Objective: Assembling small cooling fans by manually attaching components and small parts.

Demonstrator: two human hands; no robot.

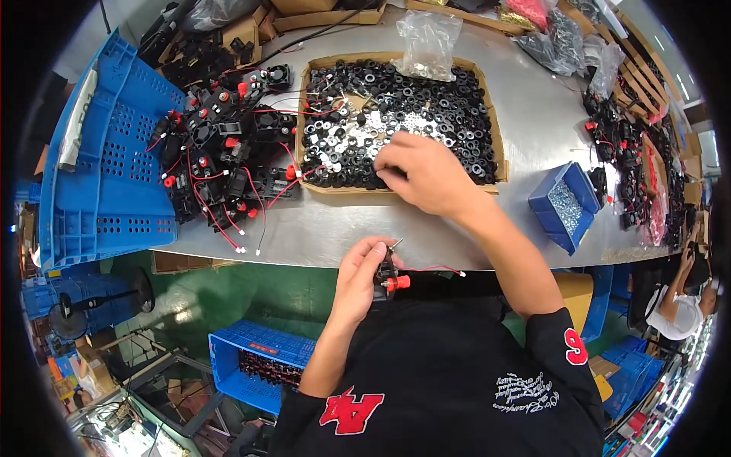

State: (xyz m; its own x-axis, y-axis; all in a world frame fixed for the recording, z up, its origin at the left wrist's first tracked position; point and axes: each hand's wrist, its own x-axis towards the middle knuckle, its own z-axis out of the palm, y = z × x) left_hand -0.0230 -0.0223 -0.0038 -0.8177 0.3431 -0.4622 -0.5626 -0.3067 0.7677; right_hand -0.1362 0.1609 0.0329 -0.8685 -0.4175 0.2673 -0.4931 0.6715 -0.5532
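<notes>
My left hand (355,280) is closed round a small black fan-like assembly (387,272) near the table's front edge. A metal shaft or screw sticks up from the assembly, and a red cap shows at its lower side. From it a red wire with a white plug trails to the right. Over the shallow cardboard tray (499,141), my right hand (426,174) has its fingers bent together at the front part of the pile. Black ring-shaped parts (457,110) and small silvery pieces (381,129) fill the tray. Whatever the right fingertips pinch is hidden.
Left of the tray lies a heap of black fan assemblies (221,137) with red wires, beside a tilted blue crate (114,175). A clear plastic bag (430,46) rests on the tray's far edge. A blue bin (560,206) of small metal pieces stands right. A person (681,297) sits far right.
</notes>
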